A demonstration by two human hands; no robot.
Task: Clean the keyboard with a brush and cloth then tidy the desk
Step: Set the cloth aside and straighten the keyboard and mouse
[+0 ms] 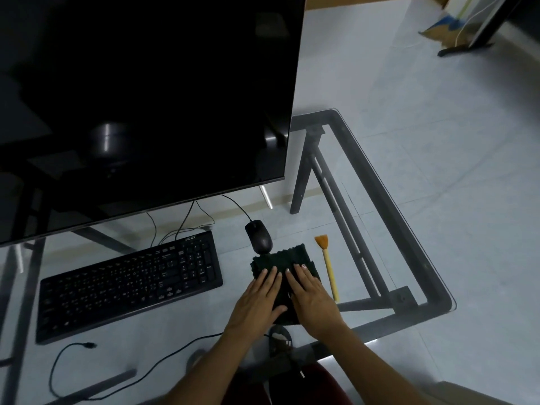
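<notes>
Desk (pixel 420 238): glass top on a dark metal frame; the pale tiled floor shows through it. Its right corner lies at the right of centre in the frame.
Monitor (pixel 146 97): large, dark, switched off; fills the upper left of the frame and overhangs the rear of the desk.
Keyboard (pixel 130 286): black, full-size with number pad; lies flat on the glass at lower left of centre, tilted so its right end sits higher in the frame.
Mouse (pixel 258 236): black, wired; at centre frame, just right of the keyboard's upper right corner, its near end touching or overlapping the cloth's upper edge.
Cloth (pixel 280 260): dark, textured, folded; lies flat on the glass between the keyboard and the brush, below the mouse.
Brush (pixel 328 266): pale yellow handle with a fan of orange bristles pointing toward the top of the frame; lies flat just right of the cloth, apart from both hands.
Left hand (pixel 258 299): palm down on the left half of the cloth; fingers extended and held close together, thumb angled out toward the right hand; grips nothing.
Right hand (pixel 311 296): palm down on the right half of the cloth; fingers extended and slightly fanned, tips near the cloth's middle; grips nothing.
Loose cable (pixel 73 350): black; runs across the lower left of the frame, plug end free below the keyboard.
</notes>
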